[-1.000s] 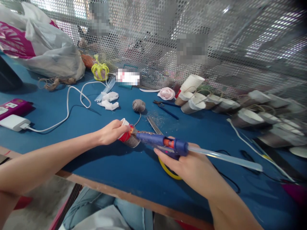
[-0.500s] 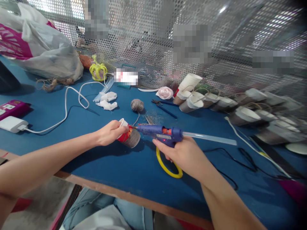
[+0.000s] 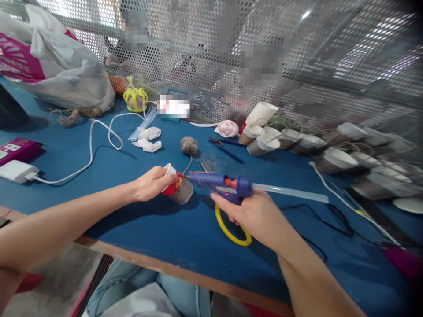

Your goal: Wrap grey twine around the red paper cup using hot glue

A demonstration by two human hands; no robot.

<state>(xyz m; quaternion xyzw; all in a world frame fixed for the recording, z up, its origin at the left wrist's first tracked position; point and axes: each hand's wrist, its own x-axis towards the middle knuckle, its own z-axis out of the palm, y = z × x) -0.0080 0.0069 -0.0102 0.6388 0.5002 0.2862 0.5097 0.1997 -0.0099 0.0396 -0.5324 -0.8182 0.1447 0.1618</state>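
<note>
Pinching a paper cup [image 3: 183, 192] by its rim end, the person's left hand [image 3: 155, 182] leaves the red band and the grey yarn-wrapped base exposed, pointing towards 4 o'clock. That tilt seems to turn the cup's side to the glue gun [image 3: 211, 179], gripped in the right hand [image 3: 256, 215] at the cup's 3 o'clock; its nozzle is at the red band, contact uncertain. The glue stick [image 3: 291, 192] juts clear of the wrist, out the back.

From the cup, a yarn ball [image 3: 189, 145] sits between 12 and 1 o'clock, its strand running slack, probably so the cup can turn freely. Yellow-handled scissors [image 3: 244, 242] lie partly beneath the gun at 4 o'clock, blue-handled pliers [image 3: 231, 153] at 2, seemingly parked within reach.
</note>
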